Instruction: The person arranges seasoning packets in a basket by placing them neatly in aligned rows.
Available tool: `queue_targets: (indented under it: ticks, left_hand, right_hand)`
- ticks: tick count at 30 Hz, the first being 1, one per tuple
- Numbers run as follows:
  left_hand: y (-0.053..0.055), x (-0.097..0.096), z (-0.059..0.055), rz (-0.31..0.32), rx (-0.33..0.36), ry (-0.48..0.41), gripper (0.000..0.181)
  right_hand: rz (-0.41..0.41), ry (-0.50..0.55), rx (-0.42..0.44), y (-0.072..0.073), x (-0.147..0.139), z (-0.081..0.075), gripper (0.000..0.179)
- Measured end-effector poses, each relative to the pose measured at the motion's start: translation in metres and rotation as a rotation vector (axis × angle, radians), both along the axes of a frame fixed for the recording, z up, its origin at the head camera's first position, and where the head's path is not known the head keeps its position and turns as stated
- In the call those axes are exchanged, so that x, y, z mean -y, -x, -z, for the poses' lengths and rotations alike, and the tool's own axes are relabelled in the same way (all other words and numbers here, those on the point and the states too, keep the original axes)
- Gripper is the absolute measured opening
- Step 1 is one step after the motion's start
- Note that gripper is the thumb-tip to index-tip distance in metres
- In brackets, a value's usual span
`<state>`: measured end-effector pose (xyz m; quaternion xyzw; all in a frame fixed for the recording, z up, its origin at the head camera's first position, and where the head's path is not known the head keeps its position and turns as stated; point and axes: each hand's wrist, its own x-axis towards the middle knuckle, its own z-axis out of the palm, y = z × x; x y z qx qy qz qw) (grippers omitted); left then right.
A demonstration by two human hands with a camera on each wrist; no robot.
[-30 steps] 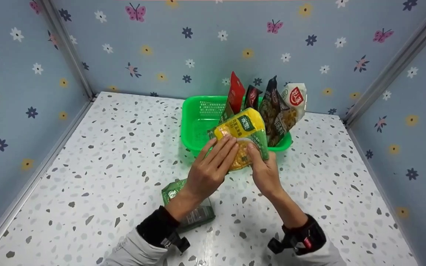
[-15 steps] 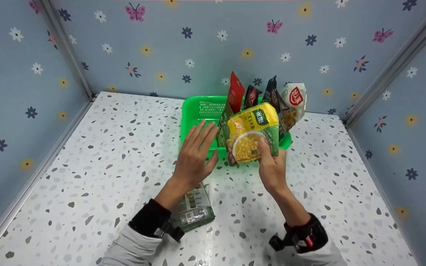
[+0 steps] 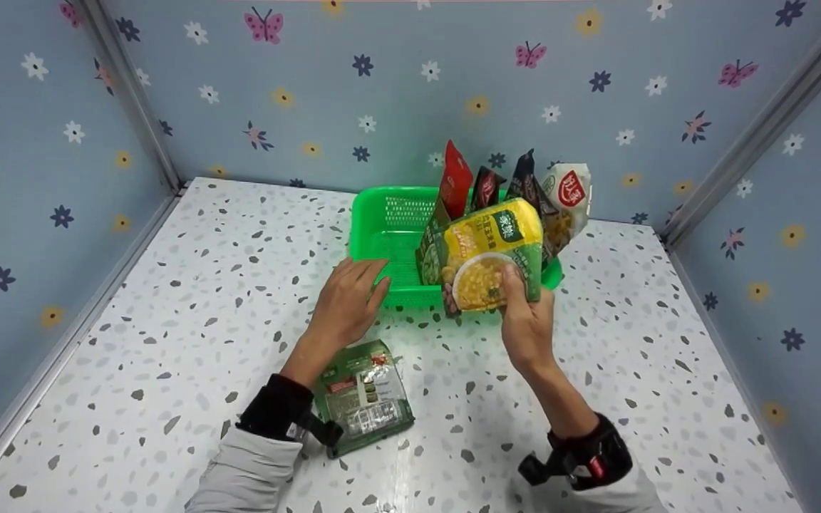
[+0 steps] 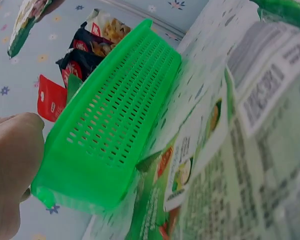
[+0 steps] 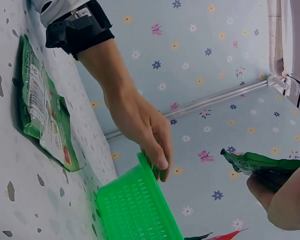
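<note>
In the head view my right hand [image 3: 528, 328] holds a yellow-and-green soup packet [image 3: 485, 278], thumb on its front, above the front of the green basket [image 3: 410, 296]. The packet [image 5: 260, 162] shows edge-on in the right wrist view. My left hand [image 3: 346, 299] is at the basket's left front corner, fingers loosely bent over the rim; whether they touch it is unclear. Below that hand a green packet [image 3: 368, 399] lies flat, printed back up. Several packets stand in the basket's right part, among them a red one [image 3: 456, 182] and a white-topped one [image 3: 569, 196].
The speckled white tabletop [image 3: 204, 285] carries the basket near the back wall [image 3: 396, 92]. Blue flowered panels enclose the left, back and right sides. A black strap with a camera is on each wrist.
My left hand has come off the soup packet and moved left to the basket's corner. My right hand has carried the packet slightly up and right. The green packet lies more uncovered.
</note>
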<state>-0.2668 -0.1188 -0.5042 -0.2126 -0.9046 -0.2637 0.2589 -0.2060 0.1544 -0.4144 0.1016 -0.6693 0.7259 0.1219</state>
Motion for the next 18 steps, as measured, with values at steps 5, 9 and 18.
queue_targets:
  ticks: [5,9,18]
  left_hand:
    - [0.0021,0.0045,0.0041,0.038,0.000,0.028,0.031]
    - [0.0037,0.0073,0.0057,0.096,0.030,0.041,0.032]
    - [0.0037,0.0070,0.0089,0.125,0.041,0.082,0.028]
  right_hand:
    - [-0.005,0.013,0.000,0.0006,0.0000,0.0006,0.043]
    - [0.042,-0.040,0.000,0.0014,-0.0001,0.0009,0.040]
    - [0.055,-0.059,-0.009,0.0029,-0.0001,0.0011,0.040]
